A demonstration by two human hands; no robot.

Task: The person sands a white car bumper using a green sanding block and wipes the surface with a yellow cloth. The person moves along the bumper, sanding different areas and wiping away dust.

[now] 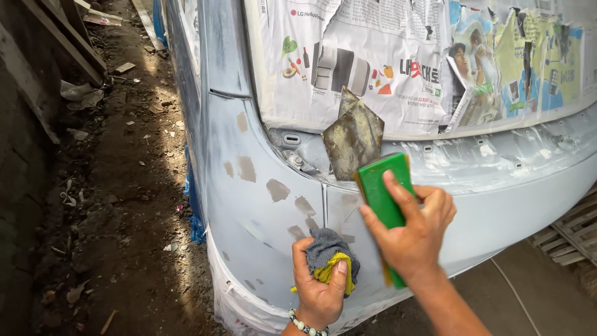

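Holding the green sanding block (384, 190) flat against the grey primed bumper (510, 218), just below the tail-light opening — my right hand (413, 233) is wrapped round it, fingers curled over the top edge and thumb along the near side. It looks light and fairly stiff, with a yellowish abrasive layer on its face, so I'd guess gripping it across the back is the way to keep it flat. My left hand (318, 289) is closed on a bunched grey and yellow rag (329, 256), soft and floppy, pressed to the panel just left of the block. Brownish filler patches (278, 190) dot the corner panel. Newspaper masking (373, 62) covers the area above, with a dirty scrap of sheet (353, 140) hanging at its lower edge. No containers in sight — just dirt ground (124, 186) on the left.
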